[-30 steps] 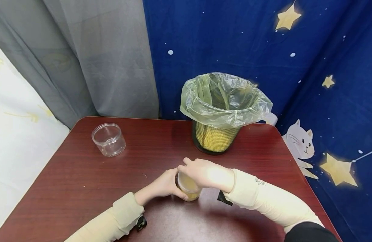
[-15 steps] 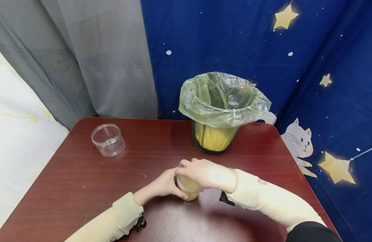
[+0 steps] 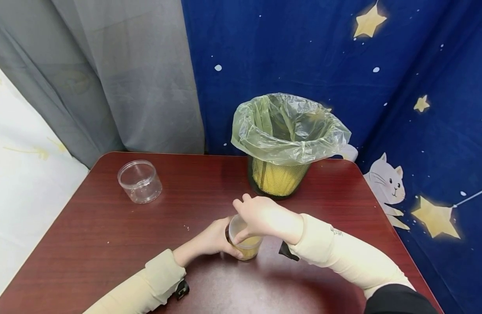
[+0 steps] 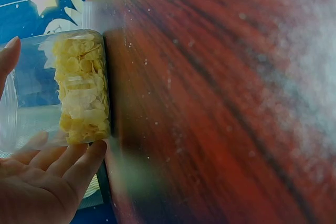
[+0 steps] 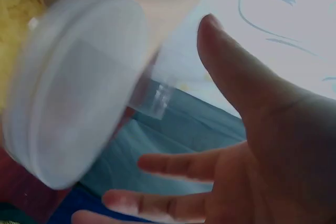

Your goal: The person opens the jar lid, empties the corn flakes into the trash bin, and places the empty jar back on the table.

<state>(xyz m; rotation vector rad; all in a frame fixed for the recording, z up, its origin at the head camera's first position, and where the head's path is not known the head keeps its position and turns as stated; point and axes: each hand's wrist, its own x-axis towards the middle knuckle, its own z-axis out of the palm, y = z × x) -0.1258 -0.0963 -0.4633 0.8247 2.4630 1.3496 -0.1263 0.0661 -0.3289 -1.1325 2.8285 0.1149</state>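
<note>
A clear plastic jar [image 3: 249, 252] stands upright on the table near its middle, with pale yellow flakes [image 4: 81, 87] filling its lower part. My left hand [image 3: 215, 237] holds the jar round its side, thumb on one side and fingers on the other. On top sits a translucent white screw lid [image 5: 86, 87]. My right hand [image 3: 266, 218] is just over the lid, its thumb and fingers spread. In the right wrist view those fingers [image 5: 184, 208] stand apart from the lid and hold nothing.
A second clear jar [image 3: 144, 192], without a lid, stands at the table's back left. Behind my right hand is a mesh bin [image 3: 280, 179] lined with a pale green plastic bag [image 3: 292, 152]. A few small crumbs [image 3: 187, 227] lie on the reddish-brown table [image 3: 147, 231].
My right hand, earlier with its fingers round the lid, has lifted slightly and spread its fingers away from it. The left hand keeps its hold and the jar stays in place.
</note>
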